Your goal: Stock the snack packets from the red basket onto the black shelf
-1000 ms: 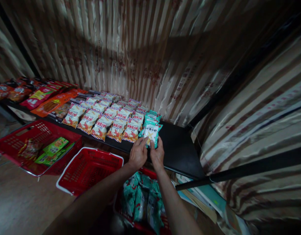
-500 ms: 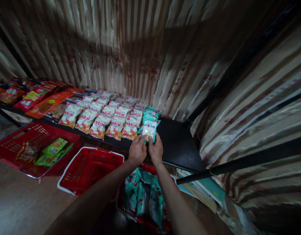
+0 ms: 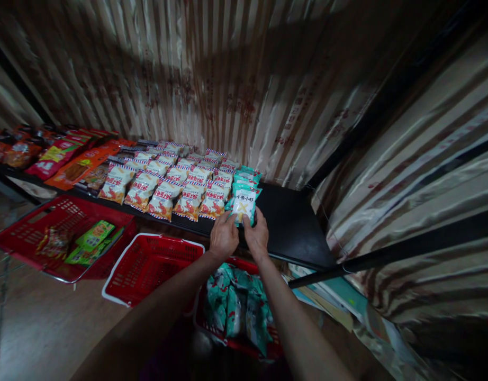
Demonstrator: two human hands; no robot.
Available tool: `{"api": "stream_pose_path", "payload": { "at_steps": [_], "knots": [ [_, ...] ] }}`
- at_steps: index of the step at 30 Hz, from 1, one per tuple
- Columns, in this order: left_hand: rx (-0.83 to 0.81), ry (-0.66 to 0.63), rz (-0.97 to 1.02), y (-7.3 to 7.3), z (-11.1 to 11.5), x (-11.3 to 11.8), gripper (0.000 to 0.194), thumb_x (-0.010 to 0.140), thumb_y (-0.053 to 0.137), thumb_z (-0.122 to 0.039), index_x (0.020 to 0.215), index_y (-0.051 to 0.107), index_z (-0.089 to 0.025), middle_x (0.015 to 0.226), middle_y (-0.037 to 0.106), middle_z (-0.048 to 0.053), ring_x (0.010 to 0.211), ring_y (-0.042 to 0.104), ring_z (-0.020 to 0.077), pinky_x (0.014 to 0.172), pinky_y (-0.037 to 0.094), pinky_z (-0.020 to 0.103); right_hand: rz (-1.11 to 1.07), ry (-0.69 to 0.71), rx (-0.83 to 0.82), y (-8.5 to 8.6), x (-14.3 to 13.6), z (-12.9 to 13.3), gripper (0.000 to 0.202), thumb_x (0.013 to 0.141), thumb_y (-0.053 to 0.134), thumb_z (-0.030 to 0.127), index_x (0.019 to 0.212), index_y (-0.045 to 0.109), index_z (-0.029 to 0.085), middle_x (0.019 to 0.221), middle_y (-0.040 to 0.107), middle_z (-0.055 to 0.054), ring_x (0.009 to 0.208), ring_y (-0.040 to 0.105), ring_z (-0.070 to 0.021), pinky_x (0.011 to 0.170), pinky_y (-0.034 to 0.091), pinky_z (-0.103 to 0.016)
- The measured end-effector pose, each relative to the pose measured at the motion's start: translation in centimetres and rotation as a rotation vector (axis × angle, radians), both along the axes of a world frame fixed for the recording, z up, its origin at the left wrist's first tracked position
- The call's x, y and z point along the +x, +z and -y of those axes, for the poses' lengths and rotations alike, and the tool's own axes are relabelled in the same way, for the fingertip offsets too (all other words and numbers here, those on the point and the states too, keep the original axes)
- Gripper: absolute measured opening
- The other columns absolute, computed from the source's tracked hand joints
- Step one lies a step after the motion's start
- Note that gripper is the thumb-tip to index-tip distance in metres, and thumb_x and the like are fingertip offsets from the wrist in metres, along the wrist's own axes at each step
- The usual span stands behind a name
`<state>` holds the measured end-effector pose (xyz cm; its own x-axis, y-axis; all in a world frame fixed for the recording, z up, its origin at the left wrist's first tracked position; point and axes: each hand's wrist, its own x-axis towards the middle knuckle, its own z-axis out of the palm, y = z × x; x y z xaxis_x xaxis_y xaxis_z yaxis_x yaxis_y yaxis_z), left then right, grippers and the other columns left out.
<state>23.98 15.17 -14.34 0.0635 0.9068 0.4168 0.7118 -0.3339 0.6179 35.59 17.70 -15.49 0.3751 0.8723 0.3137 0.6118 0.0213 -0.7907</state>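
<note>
A teal and white snack bag [image 3: 244,204] lies at the front of a short row of like teal bags [image 3: 246,174] on the black shelf [image 3: 294,227]. My left hand [image 3: 225,234] grips its lower left corner, and my right hand [image 3: 256,232] its lower right side, both thumbs toward the front. To the left stand rows of white and orange snack bags [image 3: 189,201] with striped edges. Below my forearms, a red basket [image 3: 244,263] holds several more teal bags [image 3: 236,307].
An open red basket with a white rim [image 3: 156,264] sits on the floor, left of my arms. Farther left, another red basket [image 3: 14,225] holds green packets [image 3: 93,238]. Orange packets [image 3: 83,164] lie along the shelf's left. A black rack bar [image 3: 387,259] crosses at right.
The view has shifted slightly, so the shelf and baskets sit a little differently in the picture. Both hands stay on the teal snack bag at the front of its row.
</note>
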Motion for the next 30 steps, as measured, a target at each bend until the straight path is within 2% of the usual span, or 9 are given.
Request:
{"api": "stream_pose_path", "payload": {
  "at_steps": [7, 12, 20, 30],
  "knots": [
    [0.023, -0.014, 0.012, -0.2, -0.2, -0.5, 0.038, 0.081, 0.044, -0.009, 0.116, 0.059, -0.011, 0.121, 0.059, 0.014, 0.115, 0.054, 0.0243, 0.102, 0.044, 0.041, -0.058, 0.009, 0.067, -0.5, -0.4, -0.1, 0.053, 0.08, 0.048, 0.045, 0.125, 0.053, 0.019, 0.117, 0.062, -0.011, 0.102, 0.058, -0.024, 0.09, 0.044, -0.04],
    [0.0, -0.001, 0.038, -0.3, -0.6, -0.7, 0.037, 0.08, 0.045, -0.01, 0.114, 0.06, -0.01, 0.122, 0.06, 0.016, 0.116, 0.054, 0.0255, 0.101, 0.045, 0.043, -0.064, 0.022, 0.044, -1.2, -0.2, -0.2, 0.055, 0.08, 0.049, 0.046, 0.128, 0.049, 0.019, 0.116, 0.063, -0.01, 0.102, 0.059, -0.0236, 0.089, 0.045, -0.039],
    [0.003, -0.004, 0.022, -0.1, -0.5, -1.0, 0.036, 0.08, 0.045, -0.01, 0.112, 0.062, -0.013, 0.12, 0.061, 0.013, 0.115, 0.054, 0.0242, 0.101, 0.045, 0.043, -0.031, 0.033, 0.018, -0.9, -0.4, -0.3, 0.056, 0.08, 0.049, 0.045, 0.129, 0.048, 0.018, 0.119, 0.062, -0.012, 0.104, 0.058, -0.0245, 0.09, 0.045, -0.04],
    [0.035, 0.012, -0.001, -0.7, -0.7, -0.9, 0.034, 0.081, 0.045, -0.011, 0.11, 0.062, -0.013, 0.118, 0.061, 0.013, 0.113, 0.055, 0.0237, 0.1, 0.045, 0.043, -0.015, 0.04, -0.04, -0.6, -0.7, -0.1, 0.057, 0.079, 0.049, 0.047, 0.127, 0.05, 0.015, 0.12, 0.061, -0.014, 0.105, 0.057, -0.026, 0.092, 0.043, -0.041]
  ]
}}
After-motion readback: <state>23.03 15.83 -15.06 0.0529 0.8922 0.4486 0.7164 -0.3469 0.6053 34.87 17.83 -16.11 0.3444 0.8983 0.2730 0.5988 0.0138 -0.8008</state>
